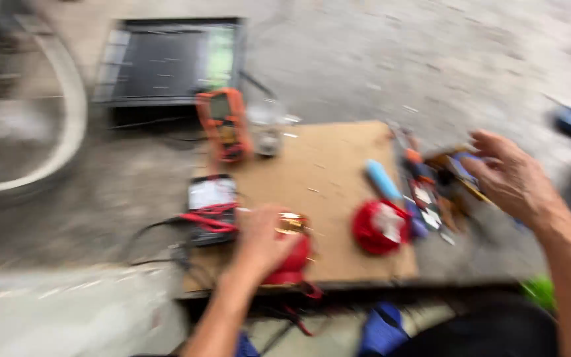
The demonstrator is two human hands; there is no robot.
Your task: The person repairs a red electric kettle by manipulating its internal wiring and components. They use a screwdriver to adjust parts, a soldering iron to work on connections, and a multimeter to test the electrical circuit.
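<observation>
A red rounded object (290, 264) is gripped by the left hand (262, 241) at the near edge of a brown cardboard sheet (325, 172); the right hand (510, 175) is spread open over a blurred pile of small tools (434, 192); an orange handheld meter (225, 122) is seen behind.

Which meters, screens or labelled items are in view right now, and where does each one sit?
Orange multimeter: far left corner of the cardboard sheet, upright rectangle with a greyish display.
Black meter: left edge, beside the left hand, white face, red leads across it.
Dark flat panel: on the ground beyond, rectangular, pale rim.
Everything is blurred.
</observation>
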